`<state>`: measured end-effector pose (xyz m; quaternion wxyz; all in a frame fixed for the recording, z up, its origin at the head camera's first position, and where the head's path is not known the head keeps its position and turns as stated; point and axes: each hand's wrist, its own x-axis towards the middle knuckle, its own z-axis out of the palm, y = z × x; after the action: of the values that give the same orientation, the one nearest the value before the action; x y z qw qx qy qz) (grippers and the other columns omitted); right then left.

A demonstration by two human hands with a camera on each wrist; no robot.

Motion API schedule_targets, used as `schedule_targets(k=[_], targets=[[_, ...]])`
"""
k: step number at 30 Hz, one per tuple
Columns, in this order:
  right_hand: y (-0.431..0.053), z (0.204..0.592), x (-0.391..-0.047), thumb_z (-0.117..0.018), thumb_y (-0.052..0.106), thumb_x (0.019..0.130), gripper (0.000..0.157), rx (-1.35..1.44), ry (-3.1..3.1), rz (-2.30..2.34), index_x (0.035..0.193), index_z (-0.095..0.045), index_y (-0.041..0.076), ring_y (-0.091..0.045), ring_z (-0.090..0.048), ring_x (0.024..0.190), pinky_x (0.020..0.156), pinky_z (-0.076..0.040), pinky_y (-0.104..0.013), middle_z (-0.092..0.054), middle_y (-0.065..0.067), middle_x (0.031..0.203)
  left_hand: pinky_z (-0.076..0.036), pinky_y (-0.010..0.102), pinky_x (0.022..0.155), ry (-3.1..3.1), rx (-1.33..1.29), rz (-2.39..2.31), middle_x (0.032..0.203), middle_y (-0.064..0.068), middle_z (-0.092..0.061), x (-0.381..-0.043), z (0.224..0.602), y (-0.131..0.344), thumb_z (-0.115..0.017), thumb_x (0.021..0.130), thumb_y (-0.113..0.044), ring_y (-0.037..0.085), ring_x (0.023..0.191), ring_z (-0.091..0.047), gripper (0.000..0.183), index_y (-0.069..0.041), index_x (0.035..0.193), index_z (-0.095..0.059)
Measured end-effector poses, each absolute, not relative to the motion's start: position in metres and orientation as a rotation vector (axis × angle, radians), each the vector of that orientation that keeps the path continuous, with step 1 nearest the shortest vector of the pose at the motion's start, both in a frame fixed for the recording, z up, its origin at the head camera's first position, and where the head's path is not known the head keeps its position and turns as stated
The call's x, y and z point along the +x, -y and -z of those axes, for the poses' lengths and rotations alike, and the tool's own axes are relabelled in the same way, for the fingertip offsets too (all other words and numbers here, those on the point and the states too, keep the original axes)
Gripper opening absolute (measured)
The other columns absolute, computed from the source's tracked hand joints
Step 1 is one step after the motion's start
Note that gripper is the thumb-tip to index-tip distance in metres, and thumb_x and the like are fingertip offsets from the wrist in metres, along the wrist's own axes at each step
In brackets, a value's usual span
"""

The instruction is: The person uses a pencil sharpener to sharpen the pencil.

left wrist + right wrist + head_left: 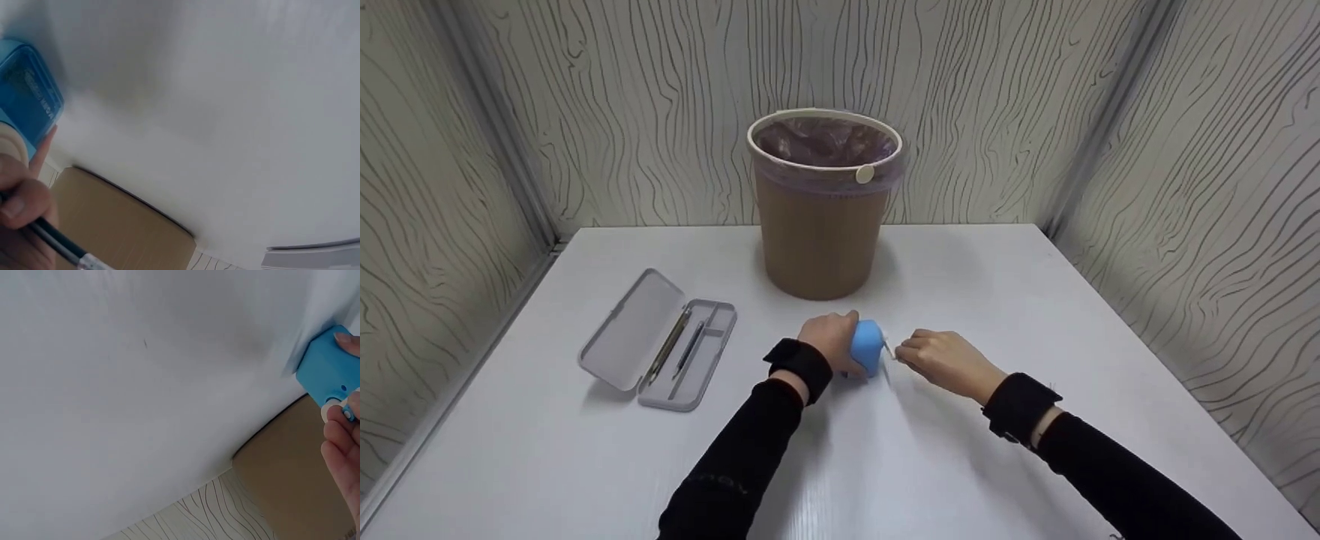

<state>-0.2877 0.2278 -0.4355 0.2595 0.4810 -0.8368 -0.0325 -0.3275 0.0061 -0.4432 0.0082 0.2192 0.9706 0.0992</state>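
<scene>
A blue crank pencil sharpener is on the white table, gripped by my left hand on its left side. My right hand pinches the knob of its pale crank handle between thumb and fingers. The blue knob end shows between those fingers in the right wrist view. In the left wrist view, the sharpener's see-through blue drawer carries white lettering. Beside its cream collar, my left thumb and finger lie around a slim dark pencil with a silvery end; the head view hides this pencil.
Left of my hands lies an open grey pencil case, its lid tilted back, with pencil-like sticks inside. A brown bin with a purple liner stands behind the sharpener. Wood-patterned walls border the table.
</scene>
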Motion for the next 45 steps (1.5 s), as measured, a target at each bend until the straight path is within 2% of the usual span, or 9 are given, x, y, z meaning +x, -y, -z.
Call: schedule_targets(k=[11,21,25,30,36,41,45], targets=[[-0.226,0.415,-0.298,-0.075,0.008,0.091,0.004,1.237,2.299,0.073,0.088,-0.071,0.009,-0.015,-0.069,0.075,0.064,-0.059,-0.026,-0.077,-0.001,0.084,-0.06,0.041,0.098,-3.014,0.718,-0.306,0.123,0.012,-0.074,-0.328,0.444,-0.006,-0.094,0.068,-0.048,0.027,0.11,-0.073,0.087,-0.009,0.135,-0.055],[-0.214,0.405,-0.325,-0.072,0.007,0.093,0.005,1.143,2.42,-0.019,0.092,-0.076,0.009,-0.021,-0.073,0.08,0.069,-0.062,-0.033,-0.08,-0.004,0.088,-0.06,0.041,0.097,-3.038,0.756,-0.288,0.122,0.014,-0.074,-0.327,0.443,-0.004,-0.094,0.069,-0.048,0.028,0.109,-0.074,0.086,-0.007,0.135,-0.056],[-0.209,0.407,-0.336,-0.073,0.009,0.092,0.008,1.085,2.5,-0.09,0.096,-0.08,0.007,-0.023,-0.075,0.084,0.074,-0.063,-0.035,-0.081,-0.006,0.091,-0.059,0.041,0.099,-3.02,0.729,-0.314,0.124,0.014,-0.073,-0.327,0.443,-0.003,-0.094,0.069,-0.048,0.028,0.111,-0.073,0.088,-0.007,0.137,-0.054],[-0.206,0.415,-0.345,-0.074,0.007,0.091,0.011,1.019,2.568,-0.148,0.099,-0.081,0.006,-0.025,-0.076,0.088,0.079,-0.063,-0.037,-0.081,-0.009,0.094,-0.06,0.041,0.096,-3.028,0.745,-0.336,0.12,0.015,-0.074,-0.326,0.443,-0.004,-0.094,0.069,-0.047,0.028,0.107,-0.074,0.086,-0.007,0.135,-0.055],[-0.205,0.423,-0.349,-0.074,0.006,0.091,0.013,0.956,2.604,-0.239,0.101,-0.081,0.006,-0.026,-0.077,0.091,0.083,-0.063,-0.038,-0.081,-0.009,0.096,-0.06,0.041,0.097,-3.034,0.745,-0.325,0.123,0.015,-0.074,-0.326,0.444,-0.005,-0.094,0.069,-0.047,0.028,0.109,-0.073,0.092,-0.007,0.141,-0.053],[-0.203,0.431,-0.352,-0.074,0.005,0.091,0.013,0.925,2.622,-0.308,0.101,-0.081,0.005,-0.027,-0.076,0.092,0.084,-0.062,-0.039,-0.081,-0.009,0.097,-0.06,0.041,0.098,-3.032,0.735,-0.319,0.125,0.015,-0.073,-0.325,0.444,-0.004,-0.093,0.069,-0.049,0.029,0.11,-0.073,0.094,-0.007,0.143,-0.052],[-0.202,0.436,-0.354,-0.073,0.007,0.091,0.009,0.917,2.614,-0.258,0.095,-0.081,0.008,-0.025,-0.075,0.088,0.08,-0.062,-0.038,-0.081,-0.005,0.093,-0.061,0.041,0.093,-3.048,0.744,-0.309,0.119,0.014,-0.075,-0.326,0.444,-0.004,-0.094,0.069,-0.047,0.028,0.105,-0.074,0.087,-0.008,0.136,-0.055]])
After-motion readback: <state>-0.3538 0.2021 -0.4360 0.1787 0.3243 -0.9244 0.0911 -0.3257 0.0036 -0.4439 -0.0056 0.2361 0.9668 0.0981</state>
